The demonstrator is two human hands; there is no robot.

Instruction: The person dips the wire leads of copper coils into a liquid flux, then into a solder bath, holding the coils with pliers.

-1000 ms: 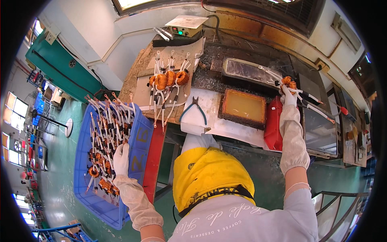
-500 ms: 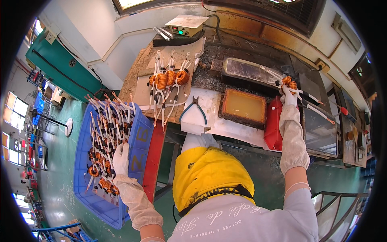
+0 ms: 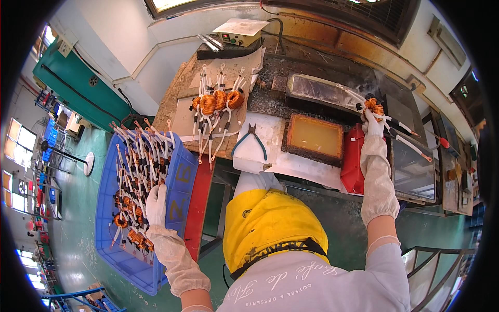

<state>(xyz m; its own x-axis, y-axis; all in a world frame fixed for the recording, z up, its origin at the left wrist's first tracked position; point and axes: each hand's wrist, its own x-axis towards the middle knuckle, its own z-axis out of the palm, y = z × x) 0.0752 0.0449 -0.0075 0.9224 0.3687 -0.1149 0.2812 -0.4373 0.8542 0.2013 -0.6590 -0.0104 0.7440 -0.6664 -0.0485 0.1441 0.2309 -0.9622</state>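
Coil (image 3: 374, 106) pinched by the right hand (image 3: 372, 125), right of the tray (image 3: 317, 119), probably wants steady holding, while the left hand (image 3: 156, 204), left of it, has an unclear grip.

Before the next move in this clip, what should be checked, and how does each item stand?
1. Right hand holding the orange coil: ok.
2. Left hand at the blue bin: ok; whether it grips a coil there: cannot tell.
3. Both hands gloved: ok.
4. Pliers lying on white paper, out of both hands: ok.
5. Air behind the held coil free of haze: not ok.
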